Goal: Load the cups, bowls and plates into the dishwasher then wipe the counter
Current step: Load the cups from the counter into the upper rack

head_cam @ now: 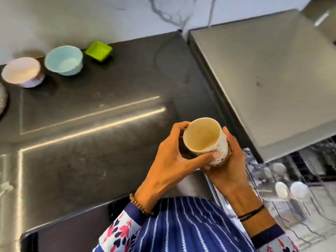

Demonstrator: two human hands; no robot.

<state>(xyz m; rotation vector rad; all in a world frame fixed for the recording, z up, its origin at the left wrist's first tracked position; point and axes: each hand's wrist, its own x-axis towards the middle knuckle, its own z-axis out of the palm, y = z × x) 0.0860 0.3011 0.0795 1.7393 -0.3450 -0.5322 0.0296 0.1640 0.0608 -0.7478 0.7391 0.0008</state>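
Far up and to the left of the hands, at the back of the dark table [101, 124], sit three pieces not yet loaded: a pink bowl [22, 71], a blue bowl [63, 60] just beside it, and a small green dish [98, 51] next along.

The left hand [174, 157] wraps the cup [205, 140] from its left side, fingers curled round the back and thumb laid across the front wall. The right hand [229, 160] cradles the cup from the right and underneath. Both are closed on it, holding it upright and slightly tilted, above the table's front corner.

The cup looks ceramic: rigid, probably moderately heavy for its size, breakable if knocked against metal, and its glazed wall likely slick. A grip round the wall is the safest hold.

Right of and below the hands, the dishwasher rack [298, 206] stands pulled out under a steel surface [263, 79], with a few pale pieces already in it, too blurred to identify.
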